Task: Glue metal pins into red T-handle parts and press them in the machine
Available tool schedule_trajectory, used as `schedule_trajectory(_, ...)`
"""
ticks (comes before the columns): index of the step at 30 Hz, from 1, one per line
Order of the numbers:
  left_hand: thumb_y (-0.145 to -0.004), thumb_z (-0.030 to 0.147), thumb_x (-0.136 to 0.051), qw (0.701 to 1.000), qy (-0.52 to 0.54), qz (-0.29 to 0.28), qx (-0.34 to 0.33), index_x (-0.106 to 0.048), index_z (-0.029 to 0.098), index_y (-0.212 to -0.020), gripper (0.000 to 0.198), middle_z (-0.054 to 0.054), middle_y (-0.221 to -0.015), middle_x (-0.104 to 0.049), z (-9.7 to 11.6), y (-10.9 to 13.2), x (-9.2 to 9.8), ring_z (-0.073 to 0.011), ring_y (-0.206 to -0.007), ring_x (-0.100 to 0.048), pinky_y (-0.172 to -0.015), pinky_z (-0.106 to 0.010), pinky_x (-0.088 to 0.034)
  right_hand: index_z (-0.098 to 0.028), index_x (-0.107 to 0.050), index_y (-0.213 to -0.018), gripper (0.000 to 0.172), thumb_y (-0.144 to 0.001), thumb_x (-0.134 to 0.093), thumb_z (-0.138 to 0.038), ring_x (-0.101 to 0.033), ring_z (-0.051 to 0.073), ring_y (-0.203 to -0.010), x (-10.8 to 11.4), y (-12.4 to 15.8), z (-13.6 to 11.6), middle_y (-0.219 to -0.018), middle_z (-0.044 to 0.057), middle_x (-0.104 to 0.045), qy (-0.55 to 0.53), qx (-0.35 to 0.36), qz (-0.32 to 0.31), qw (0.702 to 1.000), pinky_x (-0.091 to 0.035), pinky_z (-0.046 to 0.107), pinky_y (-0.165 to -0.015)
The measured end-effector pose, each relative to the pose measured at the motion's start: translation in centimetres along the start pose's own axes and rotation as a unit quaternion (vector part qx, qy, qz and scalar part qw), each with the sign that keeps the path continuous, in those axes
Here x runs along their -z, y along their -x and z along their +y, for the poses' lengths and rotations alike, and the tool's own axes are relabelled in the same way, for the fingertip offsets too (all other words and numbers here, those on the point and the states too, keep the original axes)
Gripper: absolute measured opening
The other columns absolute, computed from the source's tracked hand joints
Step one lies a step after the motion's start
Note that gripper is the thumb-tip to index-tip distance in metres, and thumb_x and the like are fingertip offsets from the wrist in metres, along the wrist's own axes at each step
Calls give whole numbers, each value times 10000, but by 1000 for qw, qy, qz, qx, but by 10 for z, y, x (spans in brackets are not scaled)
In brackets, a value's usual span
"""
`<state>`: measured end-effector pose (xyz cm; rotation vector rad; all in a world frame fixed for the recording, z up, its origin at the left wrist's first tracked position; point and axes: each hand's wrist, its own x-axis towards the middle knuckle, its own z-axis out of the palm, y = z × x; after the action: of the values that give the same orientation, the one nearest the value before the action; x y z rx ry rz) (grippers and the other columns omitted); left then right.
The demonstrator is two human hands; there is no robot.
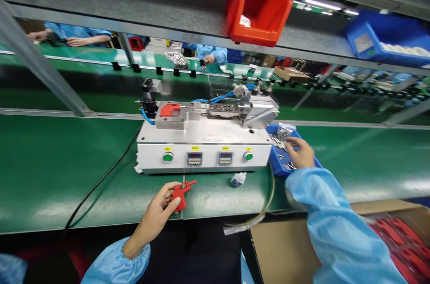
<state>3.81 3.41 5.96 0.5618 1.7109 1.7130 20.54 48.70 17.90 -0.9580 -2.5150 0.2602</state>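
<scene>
My left hand (161, 210) is closed around a small red plastic part (181, 193), held just above the green bench near its front edge. My right hand (300, 153) reaches into a blue tray (276, 165) of small metal pins to the right of the machine, its fingers curled down among the pins; whether they hold one is hidden. Between my hands stands a white and metal benchtop machine (204, 147) with two green buttons and two digital displays. Another red part (170, 109) sits in its fixture on top.
A small white glue bottle (238, 179) lies in front of the machine. A black cable (101, 181) runs left across the green bench. A cardboard box (386, 230) of red parts sits lower right. A red bin (258, 4) and a blue bin (386, 37) hang overhead. Other workers' arms (72, 35) are across the line.
</scene>
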Motion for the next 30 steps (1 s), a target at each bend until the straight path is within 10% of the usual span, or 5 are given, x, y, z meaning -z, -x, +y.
schedule_trajectory(6,-945,602,-669,997,82,2,5,-595,203,-1356,578,-96,-988,-729,19,-2,10,-169,-727,-608,-602,-273,-506,-298,-714,-1071,324,-1001,-511,-540,-722,370,-1010,29,6,-91,-1073,186,-737,-130,42,230,964,-607,551,-913)
schedule_trajectory(12,-858,555,-777,986,162,28,21,-611,197,-1277,576,-16,-846,-602,36,-10,4,-116,-645,-490,-546,-232,-415,-281,-710,-1151,245,-1005,-532,-366,-690,308,-1102,-1,-19,-238,-1182,103,-701,-158,373,-28,914,-600,501,-979)
schedule_trajectory(16,-838,498,-784,990,132,55,11,-612,208,-1203,497,-15,-862,-633,35,-7,12,-120,-650,-527,-563,-235,-451,-285,-728,-1192,249,-997,-573,-266,-656,280,-1129,-48,-62,-308,-1266,99,-653,-78,400,-70,910,-595,424,-944)
schedule_trajectory(23,-907,418,-702,988,13,141,-65,-632,198,-1249,413,-81,-1027,-726,32,6,54,-169,-775,-657,-714,-303,-581,-201,-737,-848,60,-857,-741,-142,-649,287,-1059,-76,-109,-356,-1126,107,-685,-39,335,-133,932,-571,423,-940)
schedule_trajectory(30,-935,326,-635,934,-188,208,-223,-716,215,-1269,361,-90,-1186,-697,82,-22,77,-166,-827,-684,-727,-289,-580,-208,-662,-1008,125,-1011,-549,-261,-640,260,-1080,-14,-95,-339,-1166,114,-688,-147,288,-12,946,-570,433,-974)
